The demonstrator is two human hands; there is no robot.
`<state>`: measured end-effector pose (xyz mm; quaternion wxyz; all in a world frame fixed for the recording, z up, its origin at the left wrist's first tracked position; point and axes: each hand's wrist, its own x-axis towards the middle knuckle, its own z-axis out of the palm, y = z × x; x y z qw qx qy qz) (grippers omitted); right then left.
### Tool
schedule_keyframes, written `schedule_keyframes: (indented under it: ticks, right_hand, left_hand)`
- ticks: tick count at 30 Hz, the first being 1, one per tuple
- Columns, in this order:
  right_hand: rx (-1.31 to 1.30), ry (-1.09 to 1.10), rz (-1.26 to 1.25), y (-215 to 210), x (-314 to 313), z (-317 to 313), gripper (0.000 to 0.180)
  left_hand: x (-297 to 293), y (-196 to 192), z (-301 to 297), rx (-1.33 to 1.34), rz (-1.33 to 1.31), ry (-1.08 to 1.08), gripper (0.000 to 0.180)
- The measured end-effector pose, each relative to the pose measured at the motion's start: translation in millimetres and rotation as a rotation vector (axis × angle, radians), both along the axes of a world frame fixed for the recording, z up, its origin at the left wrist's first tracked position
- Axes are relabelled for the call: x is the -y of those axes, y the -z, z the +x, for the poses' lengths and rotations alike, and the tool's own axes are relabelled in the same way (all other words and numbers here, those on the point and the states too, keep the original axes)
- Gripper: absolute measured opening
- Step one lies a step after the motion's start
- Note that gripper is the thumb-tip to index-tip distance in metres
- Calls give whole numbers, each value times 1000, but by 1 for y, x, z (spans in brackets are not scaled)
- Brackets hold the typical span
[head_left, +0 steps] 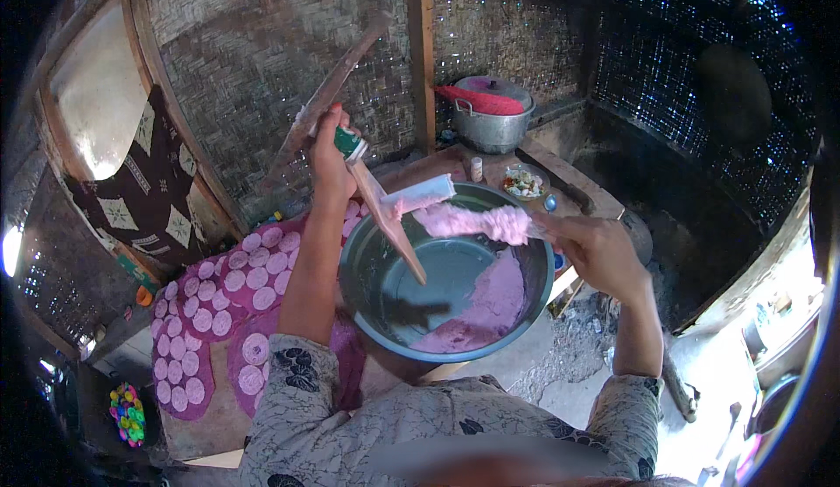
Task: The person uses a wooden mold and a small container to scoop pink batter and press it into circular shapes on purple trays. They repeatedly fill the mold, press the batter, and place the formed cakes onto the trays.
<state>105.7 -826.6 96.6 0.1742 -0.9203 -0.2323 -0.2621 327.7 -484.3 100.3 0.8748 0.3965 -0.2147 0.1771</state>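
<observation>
My left hand (330, 159) is closed around a wooden press-like tool (337, 80), beside a green-and-white cylinder (351, 144). One long, curved wooden arm rises toward the wall; a shorter wooden bar (391, 229) slants down over the basin. A pale tube (423, 193) with pink dough on it sits across that bar. My right hand (604, 255) grips a utensil whose kind I cannot make out, its far part coated in a lump of pink dough (477, 223) near the tube. Below, a large grey-green basin (359, 321) holds more pink dough (486, 308) on its right side.
Round pink dough pieces (201, 319) lie on pink sheets at the left. Behind the basin stand a lidded metal pot (494, 124) with a red cloth, a small bottle (476, 168) and a bowl of food (525, 182). A woven wall (289, 32) rises behind the table.
</observation>
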Motion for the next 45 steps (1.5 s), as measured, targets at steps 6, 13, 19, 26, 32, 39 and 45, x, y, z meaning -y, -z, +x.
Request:
schedule_keyframes:
  ticks: [6,13,19,26,32,39,45]
  right_hand:
    - [198,111,-167,33,-14,44,47]
    - [233,98,-419,21,-8,71,50]
    - [185,154,-476,20,0,66,45]
    - [-642,-83,361,21,47,48,37]
    - [-1156,-294,724,18,45,44,39]
    - [-789,-159,416,24,16,76,26]
    - [469,88,-509,8,-55,48,27]
  left_hand:
    - [34,-7,38,-171,82,37,23]
    - [33,-9,75,-381,73,217,25]
    - [-3,-2,91,-403,-9,558,35]
    - [-15,-54,64,-17,663,-437,28]
    - [8,-20,10,843,1717,-855,22]
    - [45,-1,-39,1133,1711,-959,24]
    - [39,2,-51,748,1481,-179,60]
